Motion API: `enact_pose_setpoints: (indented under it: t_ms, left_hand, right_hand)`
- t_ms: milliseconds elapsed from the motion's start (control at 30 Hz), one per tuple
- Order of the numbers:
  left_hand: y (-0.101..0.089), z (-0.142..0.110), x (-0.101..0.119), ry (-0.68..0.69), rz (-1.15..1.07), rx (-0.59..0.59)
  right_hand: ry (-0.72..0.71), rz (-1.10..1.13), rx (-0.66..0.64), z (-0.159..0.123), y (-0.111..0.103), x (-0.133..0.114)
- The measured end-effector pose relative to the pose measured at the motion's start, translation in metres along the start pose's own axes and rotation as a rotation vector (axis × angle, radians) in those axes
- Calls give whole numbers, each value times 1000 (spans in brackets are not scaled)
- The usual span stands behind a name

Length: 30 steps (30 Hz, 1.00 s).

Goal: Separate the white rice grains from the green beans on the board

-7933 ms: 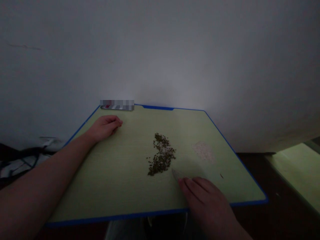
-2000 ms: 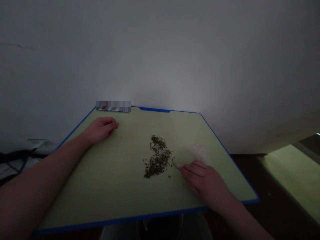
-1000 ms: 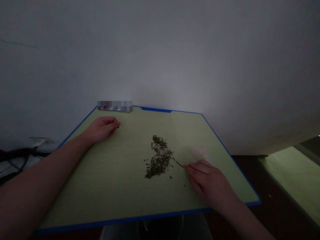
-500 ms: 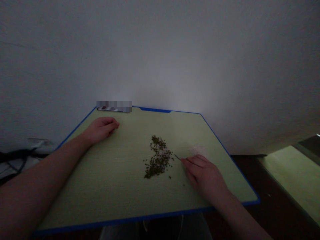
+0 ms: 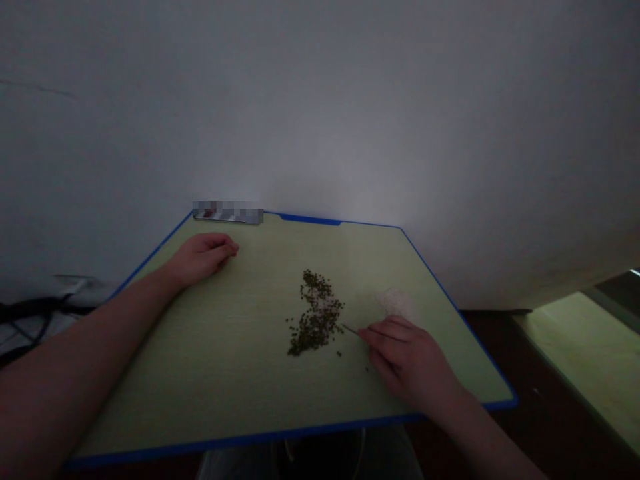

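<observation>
- Left hand (image 5: pixel 207 257): lies on the left part of the blue-edged table (image 5: pixel 235 373), fingers loosely curled and pointing right. The palm is hidden; whether it grasps anything cannot be told.
- Mixed heap (image 5: pixel 320 317): dark green beans with pale grains among them, at the middle of the table. Long axis runs near to far, ragged at the edges. Expect each bean to be light, hard and prone to roll; move singly, by contact at its side.
- Thin stick (image 5: pixel 351 329): lies between the heap and the right hand. Its long axis runs roughly left to right, the free tip pointing left and slightly far, just beside the heap's right edge; contact cannot be confirmed. Judged light and fairly stiff, possibly easy to snap; hold close behind the tip for control.
- Right hand (image 5: pixel 403 357): pinches the stick between thumb and fingers, leaving a short length exposed.
- Pale grain pile (image 5: pixel 395 300): at the right, just beyond the right hand and partly hidden by it. Grains presumably are light, dry and easily scattered.
</observation>
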<state>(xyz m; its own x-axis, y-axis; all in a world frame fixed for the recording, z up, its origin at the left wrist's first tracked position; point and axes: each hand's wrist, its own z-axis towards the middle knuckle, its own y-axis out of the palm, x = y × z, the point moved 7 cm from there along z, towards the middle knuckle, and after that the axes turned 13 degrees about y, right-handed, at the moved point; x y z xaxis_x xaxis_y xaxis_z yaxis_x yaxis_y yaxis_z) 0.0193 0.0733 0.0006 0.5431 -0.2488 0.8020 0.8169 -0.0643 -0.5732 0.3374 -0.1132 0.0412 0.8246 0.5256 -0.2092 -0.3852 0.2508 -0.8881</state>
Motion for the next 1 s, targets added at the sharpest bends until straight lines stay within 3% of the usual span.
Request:
enact_pose_setpoints:
  t_ms: [267,567,800,1000]
  left_hand:
    - [0,-1,3,-3,-12,-6]
    - [0,0,3,12,29,-9]
    - [-1,1,-3,19,47,-16]
    - [0,0,0,18,15,-10]
  right_hand:
    - [15,83,-28,3,1,0]
    - [-65,176,-135,-7,-1,-11]
    - [-73,194,-75,-1,-1,-8]
    - [-103,205,-127,-4,-1,-14]
